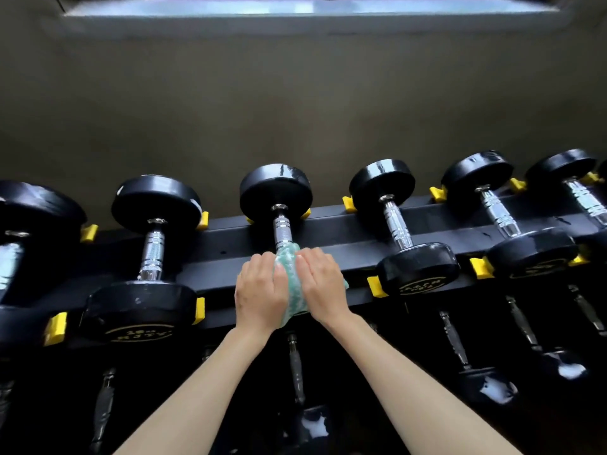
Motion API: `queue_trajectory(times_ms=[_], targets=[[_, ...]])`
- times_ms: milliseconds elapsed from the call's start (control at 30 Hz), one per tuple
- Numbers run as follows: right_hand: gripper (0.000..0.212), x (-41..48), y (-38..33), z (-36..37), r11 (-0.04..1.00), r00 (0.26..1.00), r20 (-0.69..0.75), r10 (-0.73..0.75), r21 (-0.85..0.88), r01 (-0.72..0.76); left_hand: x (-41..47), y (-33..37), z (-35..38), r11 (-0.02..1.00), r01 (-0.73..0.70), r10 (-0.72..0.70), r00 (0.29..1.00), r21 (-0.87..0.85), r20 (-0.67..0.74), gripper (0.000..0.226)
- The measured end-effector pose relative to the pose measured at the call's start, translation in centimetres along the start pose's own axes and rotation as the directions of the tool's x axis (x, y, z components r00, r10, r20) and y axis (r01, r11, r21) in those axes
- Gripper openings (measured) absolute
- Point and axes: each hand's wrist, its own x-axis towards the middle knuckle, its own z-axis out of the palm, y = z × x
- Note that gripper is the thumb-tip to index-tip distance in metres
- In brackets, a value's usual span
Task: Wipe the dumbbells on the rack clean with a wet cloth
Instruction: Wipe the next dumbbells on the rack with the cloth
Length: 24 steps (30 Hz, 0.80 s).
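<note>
- We see the middle dumbbell lying on the top tier of the black rack, between two neighbouring dumbbells.
- Its far head is a round black disc with a glossy, wet-looking sheen, and its handle is ribbed chrome.
- Its long axis runs away from us, across the rack's rails, with the far head toward the wall and the near head toward our body; it leans only slightly from straight ahead.
- The near head is fully covered by the cloth, a pale green and white patterned rag bunched over that end and reaching up onto the lower handle.
- Our left hand is clamped around the cloth from the left, fingers curled over it.
- Our right hand presses on the cloth from the right, fingers bent over the top, so both hands close on the wrapped end.
- The dumbbell to the left and the one to the right lie roughly parallel, each cradled by yellow stops.
- A lower tier holds more dumbbells in shadow beneath our forearms.
</note>
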Motion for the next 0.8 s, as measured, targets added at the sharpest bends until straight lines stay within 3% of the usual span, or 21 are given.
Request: queue_trajectory(times_ms=[100, 200, 300, 400, 467, 567, 633, 700, 800], targets=[[0.029, 1.7, -0.3, -0.8, 0.988, 0.990, 0.054, 0.131, 0.078, -0.135, 1.4, 0.6, -0.1, 0.999, -0.034, 0.030, 0.994, 0.038, 0.103, 0.031], [0.035, 3.2, -0.8, -1.1, 0.978, 0.972, 0.130, 0.195, 0.045, -0.202, 2.9, 1.0, -0.4, 0.996, 0.044, -0.057, 0.978, 0.072, 0.202, 0.033], [0.044, 4.2, -1.4, -1.5, 0.961, 0.954, 0.117, 0.275, 0.009, -0.278, 4.6, 1.5, -0.9, 0.981, 0.108, -0.152, 0.946, 0.163, 0.286, 0.037], [0.052, 4.4, -1.5, -2.2, 0.926, 0.934, 0.071, 0.349, 0.127, -0.356, 5.6, 2.3, -1.4, 0.967, -0.010, -0.075, 0.943, 0.254, 0.325, 0.035], [0.052, 3.9, -1.4, -3.1, 0.883, 0.932, 0.124, 0.340, 0.299, -0.362, 5.8, 2.3, -2.2, 0.959, -0.073, -0.009, 0.958, 0.273, 0.288, 0.039], [0.026, 2.7, -1.3, -5.1, 0.890, 0.911, 0.343, 0.229, 0.305, -0.339, 6.2, 1.2, -3.9, 0.994, 0.041, -0.067, 0.958, 0.097, 0.278, 0.049], [0.013, 2.6, -1.5, -5.8, 0.907, 0.875, 0.446, 0.189, 0.261, -0.329, 7.0, 0.6, -4.9, 0.984, 0.174, -0.134, 0.878, -0.047, 0.459, 0.048], [0.016, 3.7, -1.7, -6.1, 0.894, 0.904, 0.384, 0.188, 0.313, -0.319, 8.1, 0.7, -6.0, 0.946, 0.279, -0.138, 0.809, -0.167, 0.571, 0.032], [0.026, 6.7, -2.4, -6.1, 0.901, 0.953, 0.202, 0.227, 0.329, -0.284, 10.4, 0.9, -7.0, 0.932, 0.317, -0.174, 0.816, -0.175, 0.551, 0.016]])
